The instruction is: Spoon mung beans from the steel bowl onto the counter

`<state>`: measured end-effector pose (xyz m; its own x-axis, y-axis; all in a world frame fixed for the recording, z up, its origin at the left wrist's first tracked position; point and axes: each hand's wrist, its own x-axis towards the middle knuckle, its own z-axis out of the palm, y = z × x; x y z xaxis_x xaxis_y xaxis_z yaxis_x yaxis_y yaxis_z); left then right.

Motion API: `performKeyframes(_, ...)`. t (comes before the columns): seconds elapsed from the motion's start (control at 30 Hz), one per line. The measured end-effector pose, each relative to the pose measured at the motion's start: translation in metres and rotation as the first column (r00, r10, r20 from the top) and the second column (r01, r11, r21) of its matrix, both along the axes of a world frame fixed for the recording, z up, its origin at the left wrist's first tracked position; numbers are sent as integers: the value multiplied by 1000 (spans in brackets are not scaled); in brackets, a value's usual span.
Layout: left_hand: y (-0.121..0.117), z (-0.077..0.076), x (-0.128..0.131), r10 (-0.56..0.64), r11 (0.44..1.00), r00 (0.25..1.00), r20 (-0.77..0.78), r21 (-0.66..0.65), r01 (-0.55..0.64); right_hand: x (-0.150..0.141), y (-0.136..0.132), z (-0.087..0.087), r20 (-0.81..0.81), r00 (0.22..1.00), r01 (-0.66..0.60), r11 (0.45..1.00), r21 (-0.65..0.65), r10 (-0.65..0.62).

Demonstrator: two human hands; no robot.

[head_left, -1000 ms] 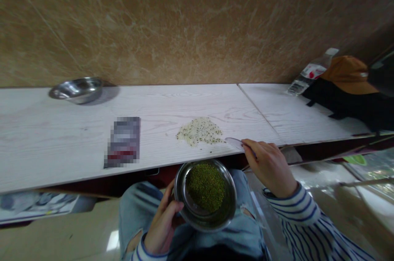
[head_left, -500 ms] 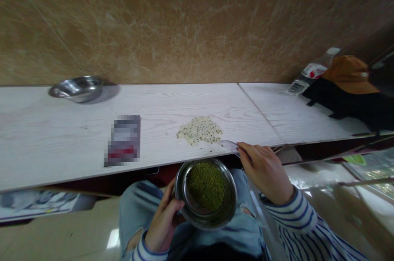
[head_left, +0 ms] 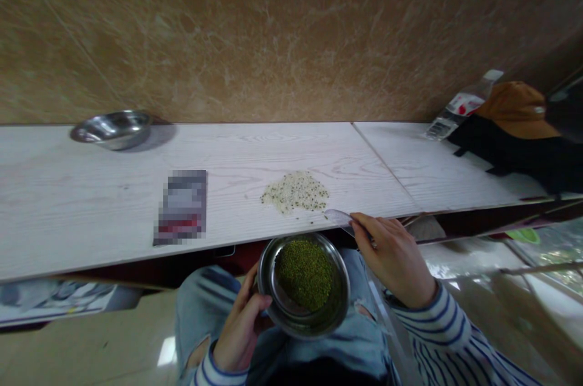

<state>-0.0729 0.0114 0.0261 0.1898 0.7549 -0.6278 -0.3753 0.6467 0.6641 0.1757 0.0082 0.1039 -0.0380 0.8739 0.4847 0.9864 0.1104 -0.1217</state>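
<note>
My left hand (head_left: pixel 243 325) grips the left rim of a steel bowl (head_left: pixel 340 307), thumb on top and fingers underneath. The bowl is over my lap, just below the counter's front edge, and holds many green mung beans (head_left: pixel 306 274). Pinched in my right hand (head_left: pixel 396 252) is a pale, see-through spoon (head_left: pixel 337 216). Its tip reaches the counter edge, close to the lower right side of a low pile of white rice grains mixed with green beans (head_left: pixel 298 192). A few stray beans lie between the pile and the edge.
On the white wood-grain counter (head_left: pixel 228 149) a second steel bowl (head_left: pixel 113 131) stands at the back left. A blurred dark packet or device (head_left: pixel 181 207) lies left of the pile. A plastic bottle (head_left: pixel 460 107) and a brown cap (head_left: pixel 519 110) on dark cloth are at the right.
The spoon and my right hand have shifted very slightly downward at the counter edge. My left hand still holds the bowl; the pile looks the same.
</note>
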Motion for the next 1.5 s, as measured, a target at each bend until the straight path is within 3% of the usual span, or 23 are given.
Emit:
performKeyframes(0.63,-1,0,-1,29,1000,999,-25,-4,-29,3,-10,8,-18,1000,-9,998,57,10)
performKeyframes(1.5,0,3,-3,6,1000,1000,-13,-1,-6,-6,0,5,-13,1000,-15,1000,-15,15)
